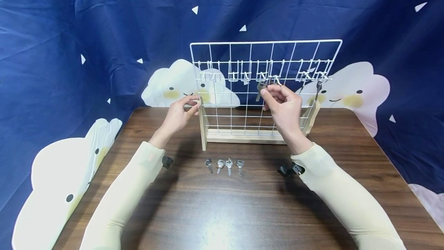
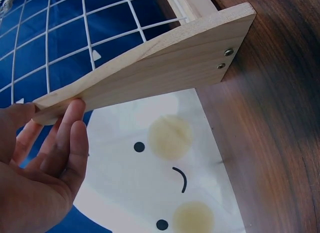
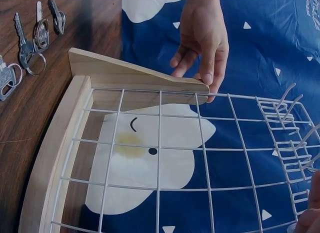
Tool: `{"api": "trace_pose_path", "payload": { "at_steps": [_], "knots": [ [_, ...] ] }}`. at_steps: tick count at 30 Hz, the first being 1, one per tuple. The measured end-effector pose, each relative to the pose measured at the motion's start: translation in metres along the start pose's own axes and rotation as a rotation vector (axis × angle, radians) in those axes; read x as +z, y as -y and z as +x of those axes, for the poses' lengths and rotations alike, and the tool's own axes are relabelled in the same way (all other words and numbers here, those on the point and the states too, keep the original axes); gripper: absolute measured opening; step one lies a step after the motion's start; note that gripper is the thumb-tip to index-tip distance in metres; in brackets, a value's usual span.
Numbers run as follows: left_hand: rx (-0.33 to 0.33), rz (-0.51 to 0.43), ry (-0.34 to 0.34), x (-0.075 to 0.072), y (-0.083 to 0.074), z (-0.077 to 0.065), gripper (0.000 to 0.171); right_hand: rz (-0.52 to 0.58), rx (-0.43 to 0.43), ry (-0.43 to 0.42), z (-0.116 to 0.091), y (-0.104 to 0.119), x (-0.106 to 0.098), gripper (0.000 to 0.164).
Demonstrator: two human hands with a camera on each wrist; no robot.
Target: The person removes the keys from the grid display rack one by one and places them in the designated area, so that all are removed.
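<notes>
A white wire grid rack [image 1: 246,105] stands upright on a wooden base, with a row of wire hooks [image 1: 245,76] across its upper part. My left hand [image 1: 182,113] pinches the top of the rack's left wooden side piece [image 2: 150,68] between thumb and fingers. In front of the hooks, my right hand [image 1: 286,105] holds a key [image 1: 260,89] between thumb and fingers, its blade pointing down. Only the edge of the right hand [image 3: 311,213] shows in the right wrist view, where the key cannot be made out.
Several keys with rings [image 1: 229,165] lie in a row on the brown wooden table [image 1: 194,203], in front of the rack. Something dark, apparently a key [image 1: 318,88], hangs from a hook at the far right. Behind the table is a blue cloth [image 1: 138,22] with clouds.
</notes>
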State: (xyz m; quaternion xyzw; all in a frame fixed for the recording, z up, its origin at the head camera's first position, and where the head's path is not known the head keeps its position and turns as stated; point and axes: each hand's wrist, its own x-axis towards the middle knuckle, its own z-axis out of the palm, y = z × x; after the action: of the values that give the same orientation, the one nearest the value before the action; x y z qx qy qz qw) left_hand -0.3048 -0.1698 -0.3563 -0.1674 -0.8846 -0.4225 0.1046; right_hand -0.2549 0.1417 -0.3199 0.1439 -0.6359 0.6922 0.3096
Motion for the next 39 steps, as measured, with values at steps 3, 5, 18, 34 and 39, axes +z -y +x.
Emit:
{"api": "trace_pose_path", "payload": {
  "at_steps": [3, 5, 18, 34, 39],
  "knots": [
    [-0.001, -0.003, 0.001, 0.000, 0.000, -0.001, 0.034, 0.011, -0.012, -0.002, -0.002, 0.002, -0.001, 0.011],
    [-0.003, -0.008, 0.002, 0.000, -0.001, -0.001, 0.035, 0.014, -0.015, -0.002, -0.003, 0.003, -0.001, 0.009],
    [-0.004, 0.004, -0.001, 0.000, -0.001, -0.002, 0.035, 0.010, 0.052, 0.022, -0.008, 0.012, -0.004, 0.010],
    [-0.010, -0.033, 0.004, 0.000, -0.002, -0.001, 0.034, -0.031, 0.216, 0.157, -0.021, 0.001, -0.012, 0.014],
    [-0.006, -0.029, 0.004, 0.000, -0.002, -0.001, 0.034, -0.131, 0.244, 0.205, -0.027, -0.002, -0.016, 0.018]
  ]
}}
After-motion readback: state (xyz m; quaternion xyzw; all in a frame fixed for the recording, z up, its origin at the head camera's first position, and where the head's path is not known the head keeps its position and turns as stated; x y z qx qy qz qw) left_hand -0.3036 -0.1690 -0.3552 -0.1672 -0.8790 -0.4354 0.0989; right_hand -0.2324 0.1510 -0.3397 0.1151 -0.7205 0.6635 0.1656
